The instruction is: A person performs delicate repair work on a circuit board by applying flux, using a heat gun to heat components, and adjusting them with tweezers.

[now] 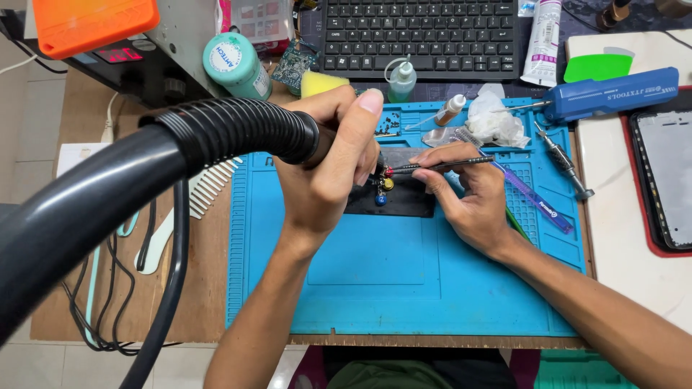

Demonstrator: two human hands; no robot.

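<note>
Wooden desk (58, 302) carries a blue mat (375, 288), the landmark for everything else. Nearest the camera, a thick black hose (108, 194) sweeps in across the mat's left edge. On the mat's middle lies a dark board (404, 202) with small red, yellow and blue knobs. Over the board's left end, the left hand (331, 169) is closed around the handle at the hose's end, thumb raised. At the board's right end, the right hand (465, 191) pinches thin tweezers (440, 166), their tip at the red knob. Right of the mat rests a phone frame (667, 180). At the mat's far right corner lies a blue screwdriver (613, 94). Beyond the mat stand a small bottle (401, 81), a green jar (234, 65) and a black keyboard (422, 36).
</note>
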